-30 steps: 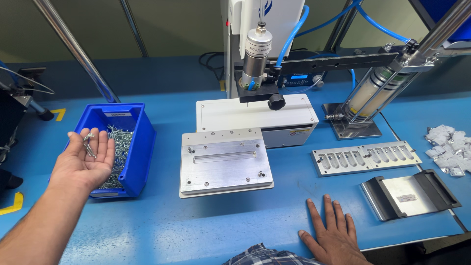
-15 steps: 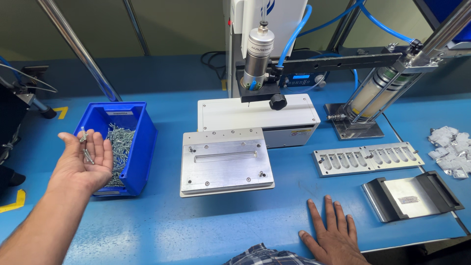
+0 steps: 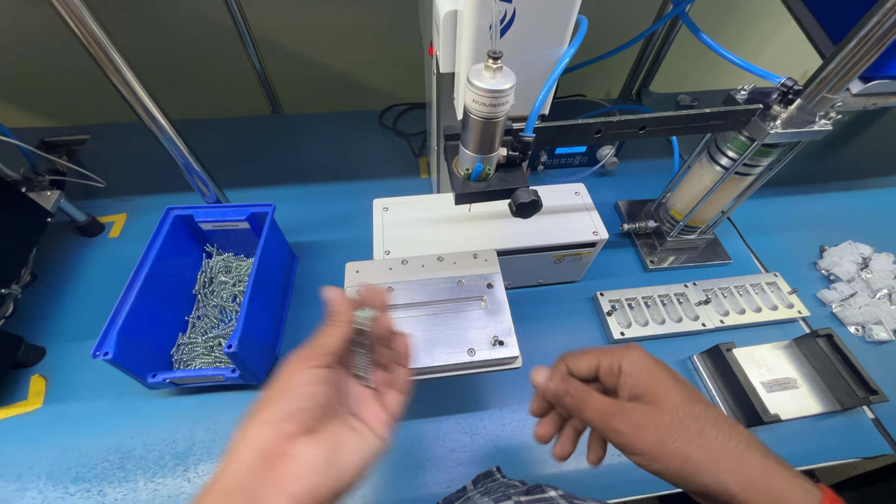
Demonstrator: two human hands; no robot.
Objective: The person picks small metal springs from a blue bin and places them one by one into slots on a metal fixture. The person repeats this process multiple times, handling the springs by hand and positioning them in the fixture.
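Your left hand (image 3: 347, 392) is cupped palm-up at the near edge of the table (image 3: 112, 448), loosely cradling a small bunch of screws (image 3: 362, 343). It is blurred, so you cannot count them, but they lie across your fingers and palm, just in front of the plate (image 3: 439, 313). Your right hand (image 3: 616, 406) hangs to the right of it, empty, fingers curled downward and relaxed, thumb and forefinger pointing toward the screws but well short of touching them.

The screws look small, hard and light, and likely slick; loose in an open palm they will roll and spill if you tilt it. Keep the palm level and slightly hollowed. Pick one at a time with thumb and forefinger, pinching at the head rather than the threaded shank.

The rest of the supply sits in the blue bin (image 3: 149, 308) at the left. Beyond the plate stands the white base (image 3: 420, 229) under the driver (image 3: 487, 117). To the right lie the slotted tray (image 3: 700, 303), a dark holder (image 3: 793, 373), and white bits (image 3: 859, 275) at the far right edge.
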